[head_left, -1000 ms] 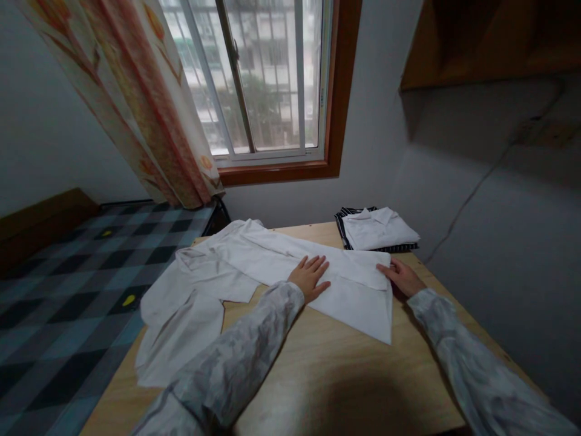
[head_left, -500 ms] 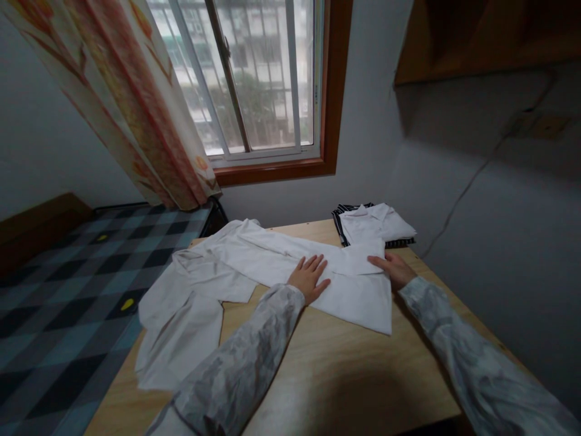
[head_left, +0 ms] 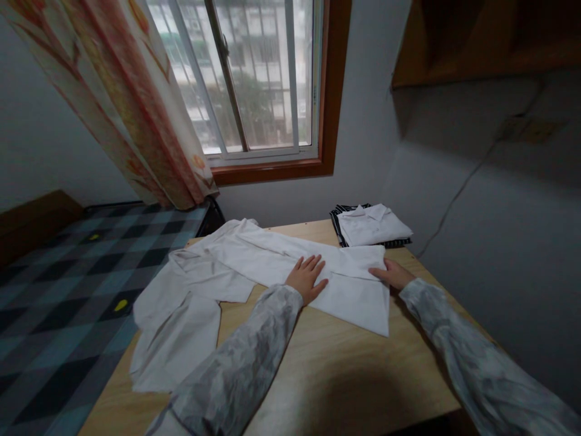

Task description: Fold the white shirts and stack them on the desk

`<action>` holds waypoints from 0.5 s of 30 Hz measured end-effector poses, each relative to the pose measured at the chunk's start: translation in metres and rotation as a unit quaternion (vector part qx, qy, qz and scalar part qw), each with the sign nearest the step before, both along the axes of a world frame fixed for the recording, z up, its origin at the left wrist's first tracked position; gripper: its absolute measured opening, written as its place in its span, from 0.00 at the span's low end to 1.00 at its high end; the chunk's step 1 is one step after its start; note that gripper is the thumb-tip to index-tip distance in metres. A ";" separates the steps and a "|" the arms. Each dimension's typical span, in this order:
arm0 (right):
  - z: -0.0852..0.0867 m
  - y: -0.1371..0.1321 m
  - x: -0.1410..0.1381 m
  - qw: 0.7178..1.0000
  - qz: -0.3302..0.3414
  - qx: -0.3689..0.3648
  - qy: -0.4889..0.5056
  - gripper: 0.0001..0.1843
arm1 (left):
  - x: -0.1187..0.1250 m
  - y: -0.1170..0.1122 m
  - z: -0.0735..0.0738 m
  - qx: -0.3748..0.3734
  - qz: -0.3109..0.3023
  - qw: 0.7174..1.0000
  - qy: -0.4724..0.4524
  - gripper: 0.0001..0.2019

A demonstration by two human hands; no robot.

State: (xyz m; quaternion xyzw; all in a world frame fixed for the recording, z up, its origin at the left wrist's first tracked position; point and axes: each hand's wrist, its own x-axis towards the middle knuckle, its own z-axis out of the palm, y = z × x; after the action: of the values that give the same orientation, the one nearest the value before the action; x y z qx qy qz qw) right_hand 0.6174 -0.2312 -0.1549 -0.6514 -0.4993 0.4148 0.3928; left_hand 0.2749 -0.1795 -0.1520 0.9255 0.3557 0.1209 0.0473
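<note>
A white shirt (head_left: pixel 267 251) lies stretched across the wooden table (head_left: pixel 345 375), partly folded lengthwise, with its sleeves spread at the left. My left hand (head_left: pixel 307 280) rests flat on the shirt's middle, fingers spread. At the right end, my right hand (head_left: pixel 391 272) pinches the edge of the shirt's folded-over layer, thumb on top and the other fingers partly hidden behind the cloth. Just beyond that hand, a folded white shirt (head_left: pixel 374 224) sits on a black-and-white striped garment (head_left: pixel 334 223).
On the left stands a bed with a checked cover (head_left: pixel 91 290). A flowered curtain (head_left: pixel 149 121) hangs by the barred window (head_left: pixel 254 79). A wooden shelf (head_left: pixel 481 66) juts from the right wall, above a hanging cable (head_left: pixel 454 203).
My right hand has shifted slightly down along the shirt's right edge, and the folded layer there has moved with it. My left hand stays on the cloth.
</note>
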 end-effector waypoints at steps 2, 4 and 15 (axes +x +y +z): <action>0.001 0.001 -0.001 1.000 -0.014 0.012 0.008 0.19 | 0.000 -0.001 0.000 0.000 0.000 1.000 -0.003 0.31; 0.003 0.000 -0.002 0.999 -0.022 0.030 0.001 0.19 | 0.000 -0.001 0.001 -0.001 0.000 1.000 -0.005 0.31; 0.003 -0.006 -0.015 0.996 0.078 -0.031 -0.037 0.27 | -0.001 -0.002 0.002 -0.003 -0.002 1.000 -0.009 0.31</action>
State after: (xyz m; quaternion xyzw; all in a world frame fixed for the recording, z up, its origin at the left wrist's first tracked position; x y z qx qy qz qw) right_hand 0.6024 -0.2371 -0.1522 -0.6371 -0.5496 0.4351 0.3205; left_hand 0.2738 -0.1811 -0.1505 0.9250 0.3538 0.1278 0.0539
